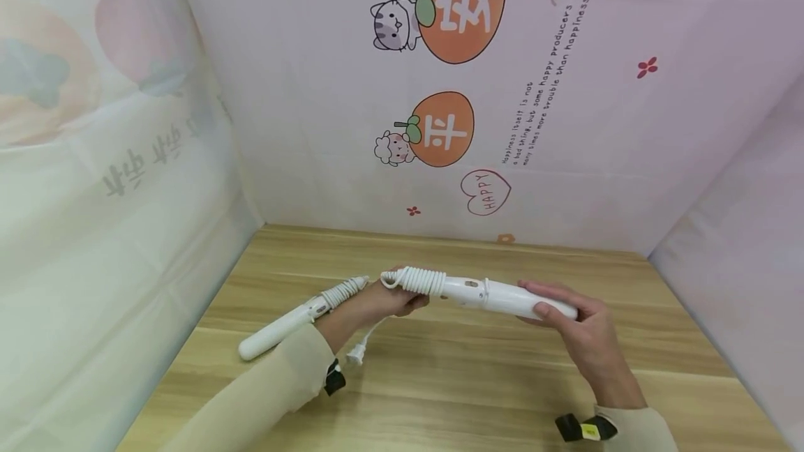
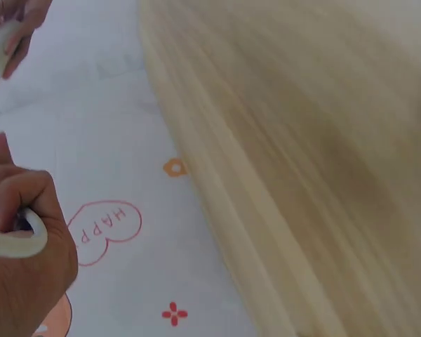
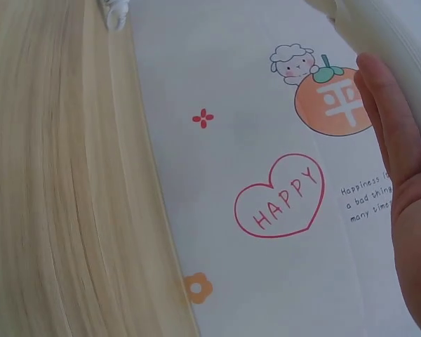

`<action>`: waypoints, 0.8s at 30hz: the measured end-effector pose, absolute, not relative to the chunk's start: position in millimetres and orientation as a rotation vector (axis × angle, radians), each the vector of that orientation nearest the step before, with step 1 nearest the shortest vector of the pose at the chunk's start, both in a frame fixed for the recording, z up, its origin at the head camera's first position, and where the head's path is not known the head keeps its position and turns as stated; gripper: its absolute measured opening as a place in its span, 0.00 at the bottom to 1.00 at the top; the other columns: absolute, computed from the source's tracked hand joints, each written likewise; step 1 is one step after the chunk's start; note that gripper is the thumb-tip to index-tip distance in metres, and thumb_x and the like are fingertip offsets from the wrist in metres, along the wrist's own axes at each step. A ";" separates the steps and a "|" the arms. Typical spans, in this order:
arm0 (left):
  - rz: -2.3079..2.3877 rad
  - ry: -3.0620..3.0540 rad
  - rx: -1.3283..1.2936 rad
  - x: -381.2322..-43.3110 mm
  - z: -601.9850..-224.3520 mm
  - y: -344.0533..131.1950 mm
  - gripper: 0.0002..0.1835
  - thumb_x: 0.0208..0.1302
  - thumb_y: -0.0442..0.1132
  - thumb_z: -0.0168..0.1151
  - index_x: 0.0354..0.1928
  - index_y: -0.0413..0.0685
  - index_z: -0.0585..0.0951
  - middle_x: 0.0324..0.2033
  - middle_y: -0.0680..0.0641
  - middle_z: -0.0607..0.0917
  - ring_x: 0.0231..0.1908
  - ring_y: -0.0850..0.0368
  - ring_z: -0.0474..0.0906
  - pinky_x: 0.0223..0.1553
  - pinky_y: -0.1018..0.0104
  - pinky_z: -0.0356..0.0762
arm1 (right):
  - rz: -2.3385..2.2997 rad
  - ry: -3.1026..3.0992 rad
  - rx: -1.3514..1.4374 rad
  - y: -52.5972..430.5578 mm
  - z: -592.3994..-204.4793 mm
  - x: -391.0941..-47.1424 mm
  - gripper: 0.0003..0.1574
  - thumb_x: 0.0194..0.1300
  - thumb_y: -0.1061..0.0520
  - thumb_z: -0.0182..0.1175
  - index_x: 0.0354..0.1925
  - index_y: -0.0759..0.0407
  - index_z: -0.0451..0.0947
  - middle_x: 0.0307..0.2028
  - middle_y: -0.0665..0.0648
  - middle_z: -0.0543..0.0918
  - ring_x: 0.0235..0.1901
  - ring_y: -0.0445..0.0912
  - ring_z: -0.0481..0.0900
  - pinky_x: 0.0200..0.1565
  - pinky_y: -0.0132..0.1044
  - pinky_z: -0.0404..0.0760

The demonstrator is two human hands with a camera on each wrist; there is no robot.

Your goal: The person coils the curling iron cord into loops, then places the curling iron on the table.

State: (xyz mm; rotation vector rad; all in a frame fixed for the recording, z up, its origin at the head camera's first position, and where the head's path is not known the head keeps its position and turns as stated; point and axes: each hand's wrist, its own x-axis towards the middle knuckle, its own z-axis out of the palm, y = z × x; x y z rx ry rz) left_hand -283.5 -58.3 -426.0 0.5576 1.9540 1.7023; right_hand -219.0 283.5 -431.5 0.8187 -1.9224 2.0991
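My right hand (image 1: 581, 323) holds a white hair iron (image 1: 502, 296) by its smooth end, thumb on the near side and fingers behind. The iron lies nearly level above the table, with its white power cord (image 1: 425, 280) coiled round the other end. Behind that coiled end is my left hand (image 1: 383, 300), its fingers curled in on the cord and partly hidden by the coils. The cord's plug (image 1: 356, 354) hangs below this hand. In the left wrist view, a loop of cord (image 2: 29, 242) crosses in front of the left hand.
A second white hair iron (image 1: 283, 326) with its cord wound round it lies on the wooden table (image 1: 477, 382), left of and partly behind the left forearm. Printed cloth walls (image 1: 326, 124) stand at the back and both sides.
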 end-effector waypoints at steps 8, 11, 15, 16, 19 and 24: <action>1.674 1.973 0.584 -270.7 -438.9 -50.0 0.21 0.90 0.43 0.46 0.60 0.34 0.84 0.25 0.53 0.78 0.18 0.66 0.59 0.19 0.72 0.57 | 1.910 -1.992 0.711 275.8 -433.6 -224.5 0.19 0.69 0.81 0.63 0.57 0.86 0.79 0.60 0.51 0.91 0.60 0.44 0.88 0.48 0.46 0.90; 1.549 2.104 0.610 -265.4 -436.7 -51.2 0.20 0.90 0.44 0.48 0.58 0.39 0.87 0.26 0.49 0.80 0.19 0.64 0.63 0.21 0.72 0.61 | 1.850 -2.025 0.697 275.0 -438.1 -226.9 0.19 0.68 0.81 0.64 0.57 0.86 0.79 0.60 0.49 0.91 0.60 0.43 0.88 0.48 0.44 0.90; 1.372 2.256 0.691 -259.5 -429.3 -55.8 0.17 0.89 0.44 0.51 0.53 0.46 0.88 0.25 0.47 0.81 0.19 0.63 0.65 0.21 0.71 0.63 | 1.798 -2.047 0.679 274.7 -446.0 -228.9 0.18 0.67 0.81 0.65 0.55 0.84 0.81 0.59 0.48 0.90 0.58 0.40 0.89 0.48 0.40 0.89; 1.336 2.287 0.713 -258.6 -427.1 -57.0 0.16 0.89 0.43 0.51 0.52 0.47 0.88 0.25 0.48 0.81 0.19 0.63 0.66 0.21 0.71 0.64 | 1.774 -2.062 0.664 274.4 -447.8 -229.1 0.18 0.67 0.81 0.65 0.55 0.82 0.82 0.58 0.47 0.91 0.57 0.39 0.89 0.47 0.38 0.90; 1.212 2.374 0.782 -256.9 -420.1 -60.1 0.13 0.87 0.43 0.55 0.45 0.50 0.88 0.23 0.53 0.80 0.18 0.64 0.68 0.19 0.72 0.66 | 1.656 -2.132 0.624 273.3 -451.4 -229.2 0.18 0.66 0.79 0.68 0.55 0.77 0.85 0.57 0.45 0.91 0.56 0.36 0.88 0.46 0.34 0.90; 0.869 2.548 0.970 -256.2 -408.0 -65.9 0.16 0.85 0.45 0.58 0.33 0.52 0.82 0.21 0.59 0.78 0.19 0.66 0.67 0.23 0.72 0.65 | 1.489 -2.247 0.596 272.0 -455.1 -228.7 0.19 0.66 0.75 0.71 0.54 0.69 0.89 0.56 0.46 0.92 0.54 0.32 0.87 0.45 0.29 0.89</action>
